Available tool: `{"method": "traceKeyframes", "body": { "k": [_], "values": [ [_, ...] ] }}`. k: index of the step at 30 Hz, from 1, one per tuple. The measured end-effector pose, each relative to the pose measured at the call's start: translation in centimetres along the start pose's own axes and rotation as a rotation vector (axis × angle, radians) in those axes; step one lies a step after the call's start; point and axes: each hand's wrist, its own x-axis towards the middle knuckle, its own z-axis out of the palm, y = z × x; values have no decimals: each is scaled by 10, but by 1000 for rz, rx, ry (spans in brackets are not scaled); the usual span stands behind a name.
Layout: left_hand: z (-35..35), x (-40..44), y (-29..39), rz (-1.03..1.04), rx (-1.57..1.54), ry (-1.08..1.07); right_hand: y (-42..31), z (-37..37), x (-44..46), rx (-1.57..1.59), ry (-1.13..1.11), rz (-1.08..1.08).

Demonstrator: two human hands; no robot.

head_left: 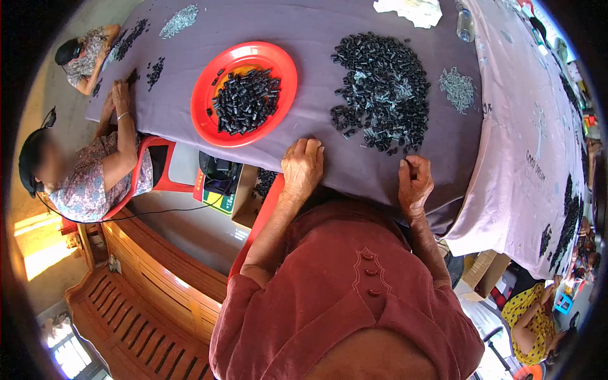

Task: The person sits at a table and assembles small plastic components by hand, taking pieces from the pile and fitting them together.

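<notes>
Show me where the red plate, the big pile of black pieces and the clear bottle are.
Red plate (201, 104): head view, left side of its rim.
Pile of black pieces (380, 82): head view, near its middle.
Clear bottle (465, 26): head view, its body.

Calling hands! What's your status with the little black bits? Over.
Left hand curled at table edge. Right hand beside loose black pile, grip unclear. More black pieces in red plate. Nothing between right hand and pile.
</notes>
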Motion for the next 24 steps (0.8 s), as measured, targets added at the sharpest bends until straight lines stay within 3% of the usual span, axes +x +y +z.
{"method": "traceKeyframes", "body": {
  "k": [5,14,17,24],
  "values": [
    [-3,7,8,37,-142,-64,-4,-2,-3,-146,-118,-29],
    [12,30,17,169,-66,-131,-1,8,-5,-90,-73,-94],
    [11,27,18,164,-21,-122,-4,8,-6,-90,-75,-80],
    [3,11,21,26,-296,-124,-4,13,-6,-34,-14,-86]
  ]
}}
